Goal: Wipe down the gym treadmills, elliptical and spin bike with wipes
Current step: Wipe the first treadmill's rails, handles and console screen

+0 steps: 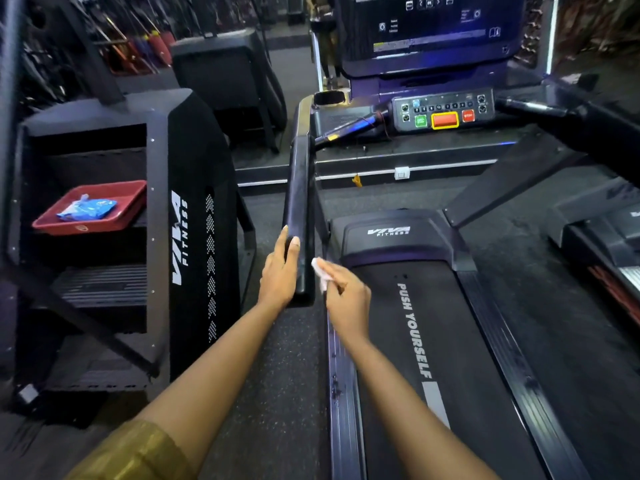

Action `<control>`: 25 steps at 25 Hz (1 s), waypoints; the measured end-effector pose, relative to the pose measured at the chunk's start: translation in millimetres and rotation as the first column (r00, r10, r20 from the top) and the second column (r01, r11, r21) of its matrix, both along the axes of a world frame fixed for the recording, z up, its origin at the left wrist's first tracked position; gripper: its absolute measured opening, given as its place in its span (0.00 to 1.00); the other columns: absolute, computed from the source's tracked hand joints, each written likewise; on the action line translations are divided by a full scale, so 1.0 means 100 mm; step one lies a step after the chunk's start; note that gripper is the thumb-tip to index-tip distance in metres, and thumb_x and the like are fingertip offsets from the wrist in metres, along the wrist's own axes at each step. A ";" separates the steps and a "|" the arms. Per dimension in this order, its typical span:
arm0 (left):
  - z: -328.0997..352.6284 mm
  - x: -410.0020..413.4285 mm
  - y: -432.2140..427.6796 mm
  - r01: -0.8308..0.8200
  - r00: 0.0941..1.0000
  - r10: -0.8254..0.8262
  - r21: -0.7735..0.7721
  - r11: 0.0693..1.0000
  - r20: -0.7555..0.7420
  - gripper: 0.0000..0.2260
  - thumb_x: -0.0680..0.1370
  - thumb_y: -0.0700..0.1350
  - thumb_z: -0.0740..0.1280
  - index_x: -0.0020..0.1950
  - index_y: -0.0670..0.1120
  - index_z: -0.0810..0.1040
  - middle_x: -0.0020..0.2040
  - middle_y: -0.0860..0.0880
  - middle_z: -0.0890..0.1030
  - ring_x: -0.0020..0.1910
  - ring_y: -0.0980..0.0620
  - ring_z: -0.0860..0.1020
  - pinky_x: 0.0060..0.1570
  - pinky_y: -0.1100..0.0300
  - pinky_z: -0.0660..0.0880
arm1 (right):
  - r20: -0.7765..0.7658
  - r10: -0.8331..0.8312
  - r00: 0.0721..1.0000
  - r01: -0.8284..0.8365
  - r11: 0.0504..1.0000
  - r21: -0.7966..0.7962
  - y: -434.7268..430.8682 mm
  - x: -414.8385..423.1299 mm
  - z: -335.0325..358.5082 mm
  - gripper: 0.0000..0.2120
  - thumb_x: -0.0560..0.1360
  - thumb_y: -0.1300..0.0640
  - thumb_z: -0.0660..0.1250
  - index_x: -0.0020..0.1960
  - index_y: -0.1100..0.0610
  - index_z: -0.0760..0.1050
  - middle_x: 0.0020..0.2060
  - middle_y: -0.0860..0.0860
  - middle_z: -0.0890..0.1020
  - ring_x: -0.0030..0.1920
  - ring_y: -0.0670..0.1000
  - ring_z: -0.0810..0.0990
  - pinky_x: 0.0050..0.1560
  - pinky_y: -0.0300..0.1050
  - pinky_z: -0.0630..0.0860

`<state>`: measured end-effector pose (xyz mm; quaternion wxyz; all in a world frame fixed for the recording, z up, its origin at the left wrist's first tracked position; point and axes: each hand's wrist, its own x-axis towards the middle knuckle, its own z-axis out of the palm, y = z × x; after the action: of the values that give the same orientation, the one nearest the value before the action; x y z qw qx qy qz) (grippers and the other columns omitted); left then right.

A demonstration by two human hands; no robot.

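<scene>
Evidently the step in hand was the wiping of the black treadmill with the "PUSH YOURSELF" belt (433,323), and more exactly of the rail along its left edge. Beside that edge stood a tall black stepping machine with white lettering (194,237). One of its steps carried a red plastic tray (86,228) close to the step's front edge.

The long black padded handrail (299,188) ran from the console's left corner down towards the person. The left hand (278,275) was wrapped round the rail's near end, fingers on the outer face and thumb over the top. It seemed to be steadying the rail rather than cleaning it.

The right hand (348,299) hung over the belt's left edge, just inside the rail. A blue soft pack of wipes (88,207) lay in the tray, towards its back edge.

The small crumpled white wipe (320,271) was pinched between the right thumb and fingertips and stuck out past them towards the rail's inner face. Whether it touched that face or sat just beside it could not be told. The next move probably called for pressing it flat on the rail and drawing it along towards the console.
</scene>
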<state>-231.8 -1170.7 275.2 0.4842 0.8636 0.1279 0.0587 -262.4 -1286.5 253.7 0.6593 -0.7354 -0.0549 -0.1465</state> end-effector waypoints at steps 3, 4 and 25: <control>0.03 -0.03 -0.03 -0.075 0.996 0.081 -0.202 0.976 0.023 0.30 0.79 0.65 0.51 0.78 0.52 0.57 0.76 0.49 0.62 0.74 0.48 0.61 0.74 0.51 0.54 | 0.048 0.008 0.999 -0.003 0.995 -0.099 0.03 0.63 0.27 0.16 0.71 0.74 0.61 0.53 0.63 0.81 0.51 0.55 0.83 0.53 0.46 0.80 0.57 0.28 0.70; 0.00 -0.02 -0.01 -0.101 0.994 0.111 -0.270 0.957 0.021 0.36 0.75 0.71 0.52 0.76 0.51 0.61 0.75 0.50 0.65 0.74 0.49 0.63 0.74 0.49 0.55 | 0.089 0.047 0.995 -0.031 0.985 -0.172 0.07 0.86 0.31 0.16 0.70 0.74 0.60 0.52 0.63 0.81 0.51 0.56 0.83 0.52 0.49 0.80 0.57 0.30 0.71; 0.23 0.04 -0.09 -0.143 0.989 0.139 -0.091 0.985 -0.054 0.29 0.76 0.63 0.49 0.76 0.57 0.58 0.73 0.59 0.62 0.71 0.63 0.60 0.69 0.65 0.54 | 0.304 0.598 0.742 -0.439 0.776 -0.454 -0.04 1.80 0.30 0.17 0.73 0.63 0.57 0.54 0.63 0.81 0.54 0.56 0.81 0.58 0.50 0.78 0.65 0.35 0.67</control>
<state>-227.4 -1179.4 298.1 0.5160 0.8296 0.2028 0.0663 -82.7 -1290.3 284.0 0.5014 -0.7437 -0.4306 -0.1007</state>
